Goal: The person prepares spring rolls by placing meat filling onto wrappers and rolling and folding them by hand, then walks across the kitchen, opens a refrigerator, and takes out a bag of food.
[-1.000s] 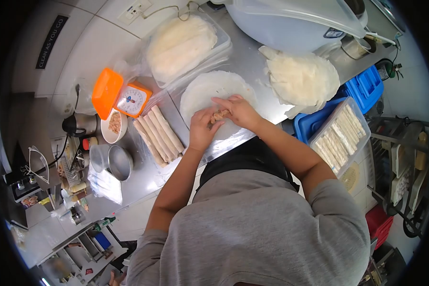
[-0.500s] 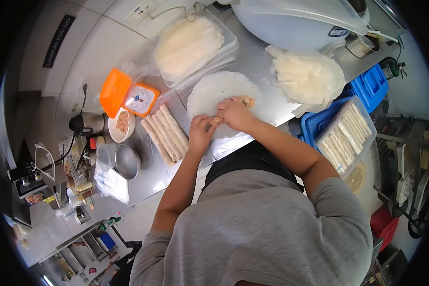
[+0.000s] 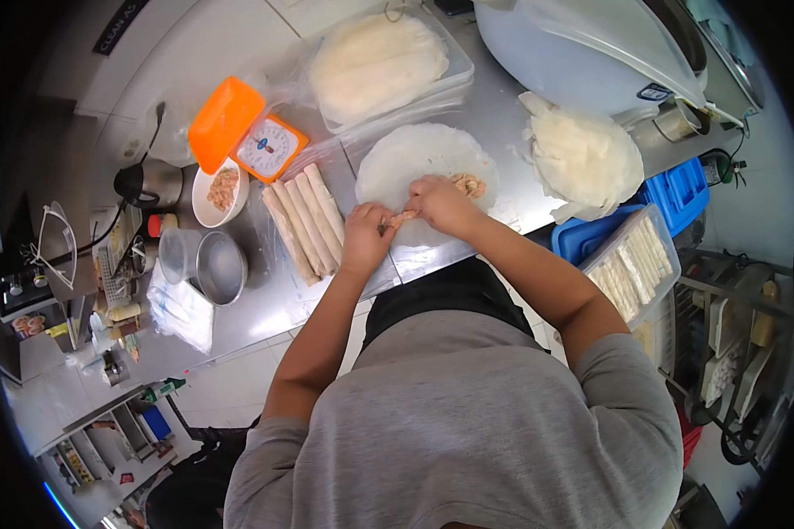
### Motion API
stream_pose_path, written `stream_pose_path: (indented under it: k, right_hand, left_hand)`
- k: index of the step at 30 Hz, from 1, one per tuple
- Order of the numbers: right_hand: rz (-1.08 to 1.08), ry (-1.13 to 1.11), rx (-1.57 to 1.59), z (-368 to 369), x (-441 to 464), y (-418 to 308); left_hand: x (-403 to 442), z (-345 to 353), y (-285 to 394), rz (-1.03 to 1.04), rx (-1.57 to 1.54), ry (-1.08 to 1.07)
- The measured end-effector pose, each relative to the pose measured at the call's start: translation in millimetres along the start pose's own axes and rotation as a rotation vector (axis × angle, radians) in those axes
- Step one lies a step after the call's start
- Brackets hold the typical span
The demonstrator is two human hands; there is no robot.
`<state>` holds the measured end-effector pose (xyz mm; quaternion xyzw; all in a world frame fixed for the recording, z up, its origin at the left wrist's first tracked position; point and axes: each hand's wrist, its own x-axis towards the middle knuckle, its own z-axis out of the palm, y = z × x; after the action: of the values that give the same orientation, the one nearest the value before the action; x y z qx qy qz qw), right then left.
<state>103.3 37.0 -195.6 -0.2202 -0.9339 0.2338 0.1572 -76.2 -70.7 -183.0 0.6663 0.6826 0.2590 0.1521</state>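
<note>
We note left hand (image 3: 367, 233) and right hand (image 3: 443, 206) half-curled, gripping a filling strip (image 3: 404, 217), judged soft, crumbly, best pinched lightly at its ends over the wrapper (image 3: 415, 150).

Decent strip of bare surface (image 3: 510, 145) between the flat wrapper (image 3: 406, 159) and the stack (image 3: 587, 159), so there's room to reach through. Left's tight tho: rolls (image 3: 300, 220) sit right beside the left hand (image 3: 366, 236), and a tub (image 3: 457, 81) blocks straight ahead.

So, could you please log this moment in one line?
left hand: touching filling; right hand: touching filling; wrapper: spread beneath; more filling: wrapper's right side; rolls: left of wrapper
</note>
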Motion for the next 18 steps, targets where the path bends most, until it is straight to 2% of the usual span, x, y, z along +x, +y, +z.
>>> stream_pose_path:
  k: [3,7,9,12,13,16,18]
  right_hand:
    - [0.066,0.011,0.084,-2.1,5.5,-4.3]
    - [0.016,-0.072,0.007,-8.4,7.2,-10.4]
    - [-0.037,-0.095,-0.003,-5.0,9.4,-8.4]
    - [0.003,0.053,0.155,-4.4,6.5,-22.9]
    - [0.025,0.018,0.167,0.9,6.3,-27.0]
    - [0.094,-0.053,0.255,-0.3,4.9,-36.8]
    - [0.145,-0.050,0.387,-20.3,2.8,-34.3]
  left_hand:
    - [-2.9,-14.8,16.2,0.010,-0.001,0.030]
    - [-7.0,-5.7,-0.2,0.096,-0.032,0.050]
    - [-6.0,-6.2,-9.4,0.075,-0.090,0.023]
    - [-8.9,-14.5,0.0,0.073,-0.067,0.088]
    - [-10.1,-16.9,4.5,0.077,-0.042,0.125]
    - [-9.3,-6.4,-13.1,0.150,-0.118,0.061]
    - [-16.5,-9.2,-3.0,0.071,0.040,0.133]
